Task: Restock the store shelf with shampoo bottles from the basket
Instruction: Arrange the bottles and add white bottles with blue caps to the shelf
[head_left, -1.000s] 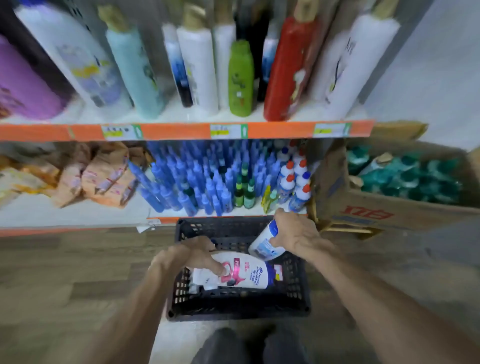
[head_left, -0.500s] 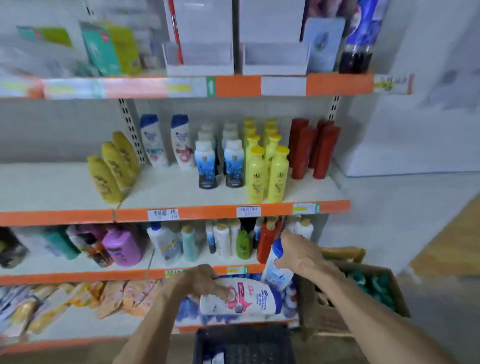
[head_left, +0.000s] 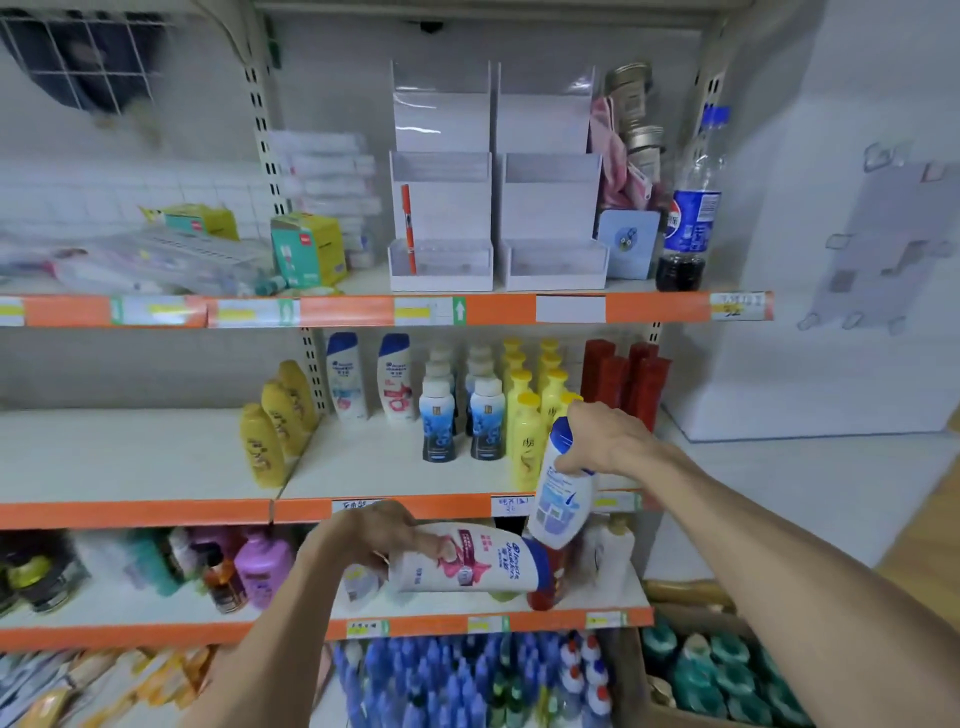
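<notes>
My left hand (head_left: 363, 538) grips a white shampoo bottle with a pink label (head_left: 467, 561), held on its side, blue cap to the right, in front of the lower shelf. My right hand (head_left: 610, 439) holds a second white shampoo bottle with a blue label (head_left: 561, 499) by its blue cap, hanging upright in front of the middle shelf's (head_left: 384, 467) orange edge. Two matching white bottles with blue caps (head_left: 366, 376) stand at the back of that shelf. The basket is out of view.
On the middle shelf stand yellow bottles (head_left: 530, 415), blue-and-white bottles (head_left: 462, 415), red bottles (head_left: 623, 379) and yellow bottles on the left (head_left: 275, 415). Bare shelf lies in front of the white bottles. A cardboard box of green bottles (head_left: 717, 670) sits bottom right.
Both hands rose from the basket with a bottle each, up to shelf height. The view swung upward, so the basket dropped out of sight.
</notes>
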